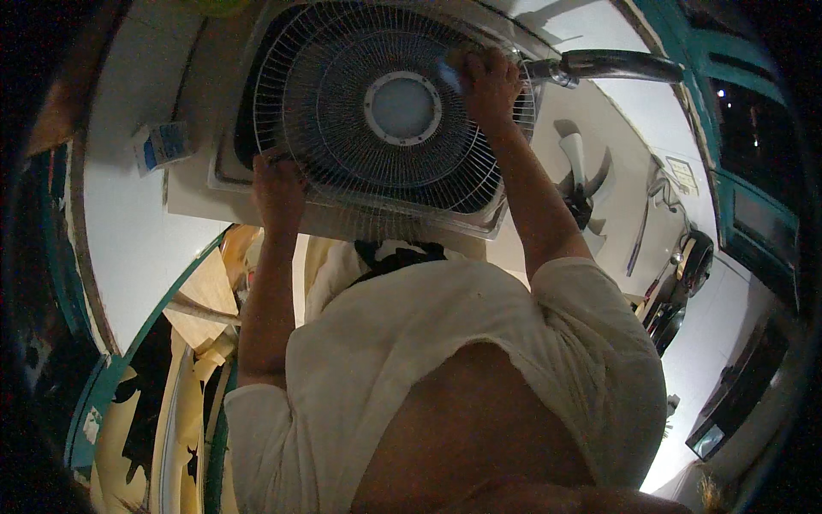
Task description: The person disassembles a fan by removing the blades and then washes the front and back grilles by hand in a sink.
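Observation:
A round wire fan grille [340, 109] with a pale centre disc [402, 108] lies over a kitchen sink [225, 173]. My left hand [280, 186] grips the grille's rim at the lower left, its fingers curled around the wires. On the grille's upper right, my right hand [491, 87] is closed on what seems to be a sponge or cloth, partly bluish and pressed against the wires. The tap's dark spout [616, 66] reaches out just right of this hand.
Fan blades [578, 173] lie on the counter to the right. Pans [697, 263] and utensils stand farther along that side. A blue and white packet [166, 146] rests on the left counter. Below left are wooden boards [205, 289] and torn panels.

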Available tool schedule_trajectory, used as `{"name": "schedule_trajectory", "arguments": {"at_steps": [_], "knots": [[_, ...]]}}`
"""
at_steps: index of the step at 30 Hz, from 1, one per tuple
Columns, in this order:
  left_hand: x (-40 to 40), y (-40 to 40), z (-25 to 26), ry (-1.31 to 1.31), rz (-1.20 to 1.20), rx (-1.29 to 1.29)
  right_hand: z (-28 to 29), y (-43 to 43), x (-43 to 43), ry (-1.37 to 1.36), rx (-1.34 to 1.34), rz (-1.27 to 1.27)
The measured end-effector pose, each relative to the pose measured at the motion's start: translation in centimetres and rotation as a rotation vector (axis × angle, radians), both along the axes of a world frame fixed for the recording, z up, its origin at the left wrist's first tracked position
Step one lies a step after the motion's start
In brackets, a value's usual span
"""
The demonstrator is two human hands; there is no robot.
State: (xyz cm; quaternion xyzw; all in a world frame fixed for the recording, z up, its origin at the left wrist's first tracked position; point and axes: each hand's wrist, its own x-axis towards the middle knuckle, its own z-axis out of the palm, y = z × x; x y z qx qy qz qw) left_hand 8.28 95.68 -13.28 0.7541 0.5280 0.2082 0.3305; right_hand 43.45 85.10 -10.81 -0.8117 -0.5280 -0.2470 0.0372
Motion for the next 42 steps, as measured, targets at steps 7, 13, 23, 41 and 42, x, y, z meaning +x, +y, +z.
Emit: {"name": "schedule_trajectory", "arguments": {"at_steps": [7,13,23,41,42], "knots": [[-0.6,-1.0,0.2,-0.585,0.101,-0.459,2.2,-1.8,-3.3,0.637,-0.255,0.043],[0.9,-1.1,4.4,-0.231,0.059,-0.411,3.9,-7.8,-10.0,0.788,-0.469,0.301],[0.4,-2.1,4.3,-0.260,0.029,-0.238,3.1,-8.0,-1.4,0.581,-0.370,0.188],[1.6,-2.4,4.8,-0.415,0.154,-0.491,-4.2,-10.1,-10.6,1.639,-0.380,0.362],[1.0,-2.4,3.2,-0.373,0.124,-0.422,-0.8,-10.9,-10.9,1.220,-0.610,0.622]]}}
